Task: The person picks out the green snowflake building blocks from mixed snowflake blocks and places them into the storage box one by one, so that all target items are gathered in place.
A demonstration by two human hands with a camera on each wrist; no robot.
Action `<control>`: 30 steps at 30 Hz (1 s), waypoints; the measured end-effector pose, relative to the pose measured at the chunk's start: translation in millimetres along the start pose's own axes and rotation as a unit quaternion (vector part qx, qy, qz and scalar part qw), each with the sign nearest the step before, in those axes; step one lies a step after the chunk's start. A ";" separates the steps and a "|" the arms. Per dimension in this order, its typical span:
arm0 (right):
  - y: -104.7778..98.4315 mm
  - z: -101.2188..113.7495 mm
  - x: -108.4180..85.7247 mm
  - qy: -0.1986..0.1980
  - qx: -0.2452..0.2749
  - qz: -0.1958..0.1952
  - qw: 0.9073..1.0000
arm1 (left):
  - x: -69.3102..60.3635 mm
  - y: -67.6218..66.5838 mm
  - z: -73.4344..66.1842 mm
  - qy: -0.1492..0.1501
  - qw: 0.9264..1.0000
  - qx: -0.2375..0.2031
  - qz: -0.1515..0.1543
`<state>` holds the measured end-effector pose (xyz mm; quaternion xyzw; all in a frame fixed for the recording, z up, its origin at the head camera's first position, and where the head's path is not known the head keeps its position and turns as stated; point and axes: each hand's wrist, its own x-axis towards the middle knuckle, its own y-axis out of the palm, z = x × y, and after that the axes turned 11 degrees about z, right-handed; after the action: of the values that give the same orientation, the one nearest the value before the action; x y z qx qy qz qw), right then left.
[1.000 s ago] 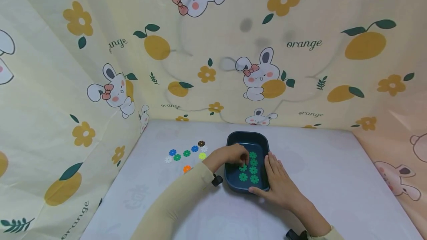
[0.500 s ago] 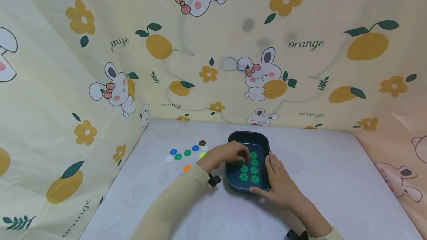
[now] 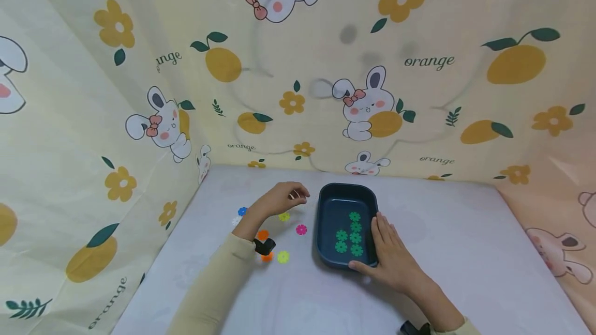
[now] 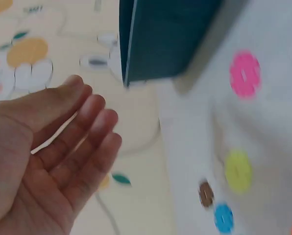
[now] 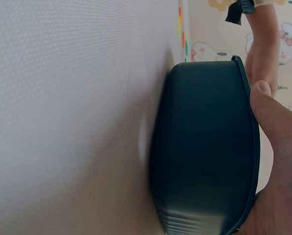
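A dark blue-green rectangular tray (image 3: 342,206) stands on the table, with several green flower-shaped plastic pieces (image 3: 355,237) in two columns inside. My right hand (image 3: 393,255) lies along the tray's right side, fingers straight, thumb at the near rim. In the right wrist view the thumb (image 5: 263,98) touches the rim of the tray (image 5: 209,142). Left of the tray my left hand (image 3: 279,199) hovers over the table, fingers loosely bent. The left wrist view shows the same hand (image 4: 62,152) with nothing between thumb and fingers.
Loose flower-shaped pieces lie left of the tray: pink (image 3: 301,229), yellow (image 3: 283,216), yellow-green (image 3: 283,257), orange (image 3: 267,256), blue (image 3: 242,211) and white. The left arm covers part of them. A printed curtain (image 3: 261,123) hangs behind the table.
My left hand has lifted out of the tray and moved left over the table, uncovering the tray's left part and the pink piece. My right hand stays at the tray's side.
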<state>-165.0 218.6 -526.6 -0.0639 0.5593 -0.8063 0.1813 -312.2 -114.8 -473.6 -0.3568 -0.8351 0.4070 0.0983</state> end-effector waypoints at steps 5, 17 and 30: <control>-0.7 0.9 -1.4 0.002 0.002 0.001 1.000 | -20.1 -8.8 26.5 -0.039 0.999 -0.001 -0.020; -2.2 3.2 -2.4 0.003 -0.001 0.001 1.000 | -48.5 -6.7 77.6 -0.180 0.983 -0.028 -0.036; -1.6 2.9 -0.8 0.001 -0.007 -0.002 1.000 | -54.0 -0.1 94.6 -0.264 0.964 0.012 -0.030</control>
<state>-163.8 216.8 -524.0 -0.0660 0.5646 -0.8031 0.1786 -316.1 -209.0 -528.2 -0.2106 -0.8368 0.4933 -0.1096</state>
